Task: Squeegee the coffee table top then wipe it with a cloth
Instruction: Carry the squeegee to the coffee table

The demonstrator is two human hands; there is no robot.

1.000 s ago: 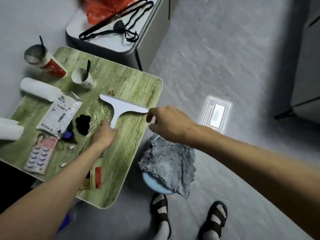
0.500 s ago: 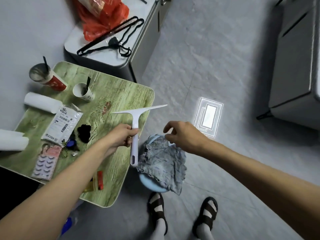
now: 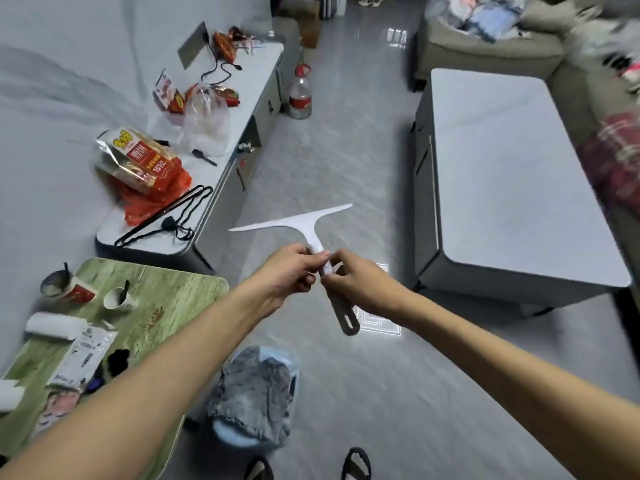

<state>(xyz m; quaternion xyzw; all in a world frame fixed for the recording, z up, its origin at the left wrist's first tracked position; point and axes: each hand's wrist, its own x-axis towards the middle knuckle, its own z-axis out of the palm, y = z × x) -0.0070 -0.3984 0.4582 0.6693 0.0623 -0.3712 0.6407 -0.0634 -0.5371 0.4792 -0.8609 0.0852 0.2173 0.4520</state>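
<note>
A white squeegee (image 3: 300,223) is held in the air above the floor, blade pointing away from me. My left hand (image 3: 289,271) grips its handle just under the blade. My right hand (image 3: 360,285) grips the handle lower down, and the handle's dark end sticks out below. The grey coffee table (image 3: 512,174) stands to the right, its top bare. A grey cloth (image 3: 254,389) lies crumpled on a light blue stool (image 3: 228,433) near my feet.
A small green wood-pattern table (image 3: 176,299) at lower left carries cups, a paper roll and packets. A long grey cabinet (image 3: 221,174) on the left holds snack bags and black hangers. A water bottle (image 3: 300,93) stands on the floor. A sofa (image 3: 485,43) sits beyond.
My view has lifted from the green table toward the room. The squeegee has been raised off the green table, and my right hand has come onto its handle beside my left.
</note>
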